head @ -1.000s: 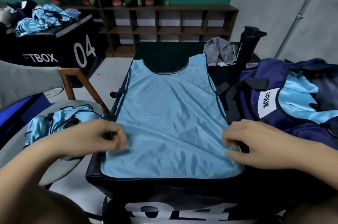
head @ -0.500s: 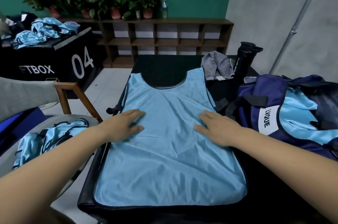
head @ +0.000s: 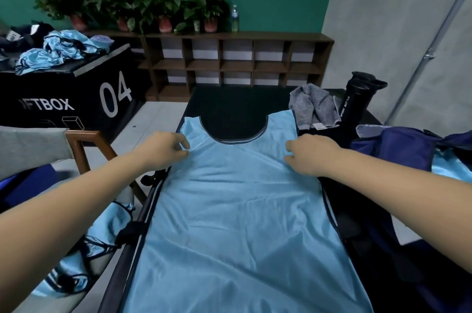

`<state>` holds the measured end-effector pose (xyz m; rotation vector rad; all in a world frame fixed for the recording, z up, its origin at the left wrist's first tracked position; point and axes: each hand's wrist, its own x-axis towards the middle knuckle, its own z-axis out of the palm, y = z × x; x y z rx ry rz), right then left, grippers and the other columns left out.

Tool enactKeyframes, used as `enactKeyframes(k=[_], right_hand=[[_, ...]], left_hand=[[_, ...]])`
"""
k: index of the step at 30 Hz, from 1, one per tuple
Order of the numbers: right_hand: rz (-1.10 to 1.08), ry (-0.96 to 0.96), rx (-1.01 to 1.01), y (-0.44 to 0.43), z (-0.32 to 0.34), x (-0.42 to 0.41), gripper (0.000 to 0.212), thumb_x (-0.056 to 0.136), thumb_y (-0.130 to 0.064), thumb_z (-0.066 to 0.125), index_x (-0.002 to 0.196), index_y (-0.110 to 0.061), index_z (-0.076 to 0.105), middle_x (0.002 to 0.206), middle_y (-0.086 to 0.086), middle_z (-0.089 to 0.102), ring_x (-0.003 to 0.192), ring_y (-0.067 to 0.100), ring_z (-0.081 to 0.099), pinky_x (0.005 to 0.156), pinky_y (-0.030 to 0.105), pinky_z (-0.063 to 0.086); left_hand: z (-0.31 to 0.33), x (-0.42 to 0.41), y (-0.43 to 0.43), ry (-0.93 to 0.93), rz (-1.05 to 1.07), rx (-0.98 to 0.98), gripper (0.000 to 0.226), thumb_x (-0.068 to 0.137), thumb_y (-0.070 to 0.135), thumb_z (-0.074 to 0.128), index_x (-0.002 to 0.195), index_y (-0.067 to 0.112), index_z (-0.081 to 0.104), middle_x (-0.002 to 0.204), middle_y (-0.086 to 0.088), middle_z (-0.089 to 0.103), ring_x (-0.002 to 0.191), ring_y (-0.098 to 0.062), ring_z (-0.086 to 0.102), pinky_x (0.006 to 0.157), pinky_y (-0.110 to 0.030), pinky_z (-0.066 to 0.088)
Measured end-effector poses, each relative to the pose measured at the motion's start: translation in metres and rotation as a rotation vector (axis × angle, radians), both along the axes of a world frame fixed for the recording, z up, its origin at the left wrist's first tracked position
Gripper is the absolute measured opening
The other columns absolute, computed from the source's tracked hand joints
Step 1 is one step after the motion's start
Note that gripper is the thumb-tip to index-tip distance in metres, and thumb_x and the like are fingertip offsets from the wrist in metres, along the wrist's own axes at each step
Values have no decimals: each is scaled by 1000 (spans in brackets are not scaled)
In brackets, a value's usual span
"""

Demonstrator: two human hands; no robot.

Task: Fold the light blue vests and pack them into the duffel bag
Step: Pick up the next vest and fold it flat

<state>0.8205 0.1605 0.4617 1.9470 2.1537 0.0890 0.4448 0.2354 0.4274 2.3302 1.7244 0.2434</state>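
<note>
Off the surface's left edge, on a grey chair with a wooden arm point(head: 30, 151): crumpled light blue vests with dark trim point(head: 76, 248). Behind, on a black box marked 04 point(head: 112, 92): a further heap of light blue vests point(head: 51, 54). Centre, flat on the black padded surface point(head: 229, 100), hem toward the near edge, neck opening toward the far edge: a light blue mesh vest with dark binding point(head: 237, 223). At its left shoulder strap: left hand point(head: 163, 150), fingers curled, thumb and fingertips pinching the cloth. At its right shoulder strap: right hand point(head: 310, 155), fingers likewise curled, gripping the cloth. Near the far right corner: rumpled grey striped towel point(head: 313, 105), just beside an upright black sport bottle point(head: 356, 100). Along the right edge: navy blue duffel bag point(head: 398, 149), light blue fabric showing inside.
</note>
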Motion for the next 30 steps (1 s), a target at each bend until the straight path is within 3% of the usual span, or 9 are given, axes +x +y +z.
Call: enactKeyframes(k=[7, 12, 17, 19, 22, 24, 27, 30], right_hand=[[-79, 170, 85, 98, 0, 16, 34, 97, -31, 53, 127, -17, 60, 124, 8, 64, 109, 32, 62, 86, 42, 55], [-58, 217, 185, 156, -15, 26, 37, 96, -28, 56, 131, -19, 58, 125, 8, 59, 116, 35, 59, 88, 43, 48], [6, 208, 166, 198, -38, 38, 51, 98, -35, 59, 147, -22, 52, 137, 6, 57, 128, 30, 54, 108, 48, 39], [0, 208, 144, 212, -45, 42, 54, 99, -39, 59, 150, -22, 50, 140, 6, 57, 131, 30, 53, 110, 49, 36], [-31, 251, 124, 228, -50, 47, 54, 100, -40, 58, 150, -23, 50, 141, 7, 60, 133, 31, 53, 110, 49, 34], [-54, 274, 119, 235, -51, 49, 51, 99, -40, 59, 147, -24, 52, 134, 6, 64, 130, 31, 54, 111, 49, 33], [-65, 263, 91, 241, -50, 53, 36, 97, -40, 64, 130, -28, 59, 109, -4, 68, 119, 28, 58, 110, 47, 34], [-67, 290, 63, 244, -47, 57, 16, 94, -39, 69, 106, -29, 63, 90, -10, 65, 103, 24, 60, 95, 42, 41]], left_hand=[[-11, 6, 86, -119, 127, 79, 13, 94, 24, 66, 107, 24, 70, 98, 8, 74, 94, -18, 68, 84, -38, 58], [-31, 5, 142, -125, 177, 123, 26, 95, 31, 73, 119, 24, 68, 114, 0, 69, 97, -21, 64, 82, -35, 51], [-49, -2, 175, -104, 218, 71, 37, 98, 28, 71, 133, 24, 61, 126, -5, 60, 110, -27, 63, 89, -34, 48], [-51, -6, 181, -243, 293, 26, 32, 101, 34, 68, 131, 24, 59, 122, 0, 63, 107, -25, 64, 89, -37, 52], [-53, -12, 191, -530, 383, -73, 23, 108, 36, 58, 123, 19, 63, 118, -3, 68, 93, -18, 60, 74, -32, 47], [-52, -16, 195, -573, 362, -137, 19, 107, 27, 61, 121, 15, 66, 119, -7, 69, 92, -17, 58, 73, -28, 43], [-49, -22, 196, -534, 318, -198, 19, 98, 25, 72, 115, 17, 70, 112, -5, 72, 97, -17, 61, 86, -30, 44], [-45, -22, 196, -537, 280, -195, 19, 97, 30, 71, 108, 15, 72, 108, 1, 74, 98, -17, 63, 84, -29, 45]])
